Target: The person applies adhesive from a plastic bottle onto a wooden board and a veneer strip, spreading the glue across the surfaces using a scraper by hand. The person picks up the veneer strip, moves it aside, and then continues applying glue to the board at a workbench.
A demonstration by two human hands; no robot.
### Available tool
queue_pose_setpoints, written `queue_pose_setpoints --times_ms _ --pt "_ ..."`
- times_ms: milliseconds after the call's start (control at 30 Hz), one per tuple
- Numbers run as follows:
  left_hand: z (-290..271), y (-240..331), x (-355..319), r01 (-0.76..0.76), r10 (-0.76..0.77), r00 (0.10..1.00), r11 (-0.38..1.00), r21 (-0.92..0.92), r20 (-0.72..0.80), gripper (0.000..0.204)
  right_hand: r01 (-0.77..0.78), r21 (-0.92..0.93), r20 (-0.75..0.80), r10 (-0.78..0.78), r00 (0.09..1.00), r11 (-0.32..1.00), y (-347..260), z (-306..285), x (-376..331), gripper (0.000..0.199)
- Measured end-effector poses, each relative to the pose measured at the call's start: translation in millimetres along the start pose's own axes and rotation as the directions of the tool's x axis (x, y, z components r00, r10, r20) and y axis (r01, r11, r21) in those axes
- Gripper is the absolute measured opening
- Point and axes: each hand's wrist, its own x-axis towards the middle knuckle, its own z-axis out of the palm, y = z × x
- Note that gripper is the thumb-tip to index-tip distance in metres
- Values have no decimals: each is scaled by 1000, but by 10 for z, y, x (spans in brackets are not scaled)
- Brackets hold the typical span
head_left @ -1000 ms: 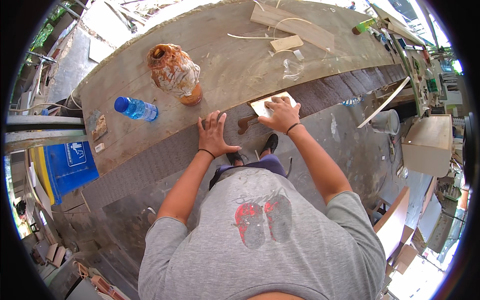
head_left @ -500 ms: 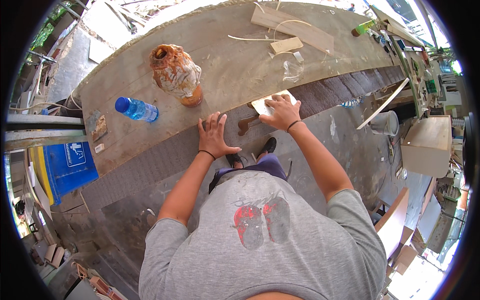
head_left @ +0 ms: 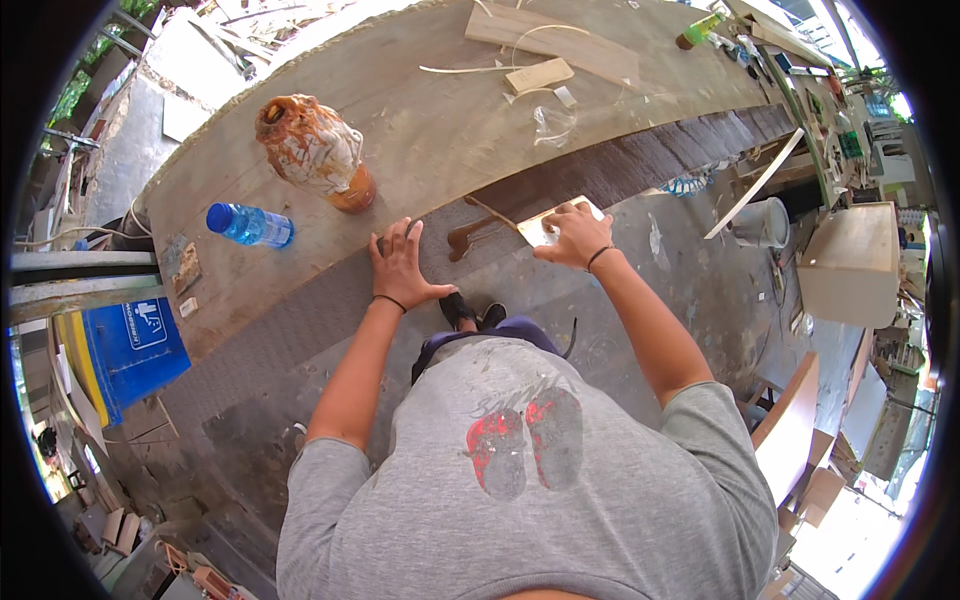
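Observation:
My right hand (head_left: 576,238) is closed around a flat, pale rectangular scraper (head_left: 538,230) at the near edge of a long dark strip (head_left: 330,295). Just left of the scraper, a glossy brown smear (head_left: 463,240), which looks like glue, lies on the strip with a thin trail running from it. To the right the strip is darker and looks wet. My left hand (head_left: 402,268) rests with spread fingers on the strip's far side by the table edge, holding nothing. Beyond it stands an orange container (head_left: 312,145) thickly crusted with dried drips.
A blue-capped water bottle (head_left: 252,226) lies left on the worn table (head_left: 420,130). Wood offcuts (head_left: 560,45) and thin curled strips are at the back. Blue bin (head_left: 135,345) at left; white bucket (head_left: 765,223) and wooden box (head_left: 850,262) at right.
My right hand and the scraper have moved toward me and right, away from the brown smear. My left hand keeps its place on the strip. The view has shifted a little.

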Motion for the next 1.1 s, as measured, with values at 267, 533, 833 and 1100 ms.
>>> queue_pose_setpoints --times_ms 267,533,833,1100 --pt "101 -168 -8 -42 43 997 999 19 -70 134 157 722 -155 -64 986 674 574 806 -519 57" --pt "-376 -466 -574 77 -93 993 978 191 76 138 56 972 -96 -170 981 -229 68 468 -725 62" --pt "-408 -1109 -757 -93 90 995 993 74 41 131 311 284 -416 -176 892 907 -1073 420 -217 67" --pt "-369 -1055 -743 -129 128 990 992 -2 -63 123 139 81 -420 -93 903 987 -1426 734 54 67"
